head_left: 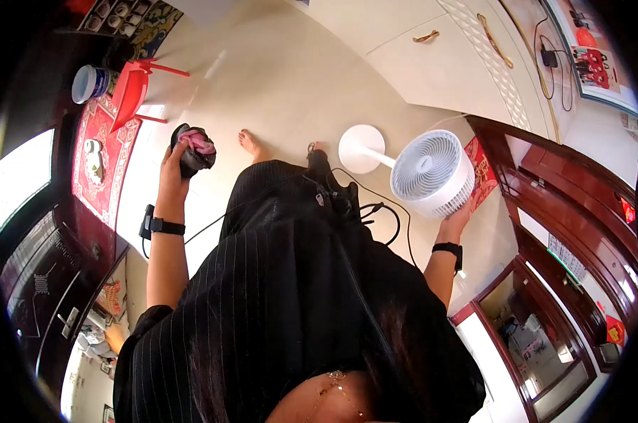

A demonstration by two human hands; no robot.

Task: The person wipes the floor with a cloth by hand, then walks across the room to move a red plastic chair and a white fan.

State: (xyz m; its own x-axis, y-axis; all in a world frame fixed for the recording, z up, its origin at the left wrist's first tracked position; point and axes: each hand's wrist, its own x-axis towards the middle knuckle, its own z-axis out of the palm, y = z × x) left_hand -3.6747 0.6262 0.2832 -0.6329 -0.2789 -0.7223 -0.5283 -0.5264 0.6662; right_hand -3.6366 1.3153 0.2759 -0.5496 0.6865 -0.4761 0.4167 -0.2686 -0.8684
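In my left hand is a bunched-up cloth, dark grey outside with pink folds showing; the fingers are wrapped round it. A white pedestal fan is to the right, its round grille facing up toward me. Its pole runs to a round white base on the floor. My right hand grips the rear lower side of the fan head, with the fingertips partly hidden behind the housing. Both wrists wear dark bands.
A red plastic stool and a bucket stand at the upper left, near a red patterned mat with light slippers. A cream cabinet is ahead on the right. Dark cables hang beside my body. Dark wooden doors flank the right side.
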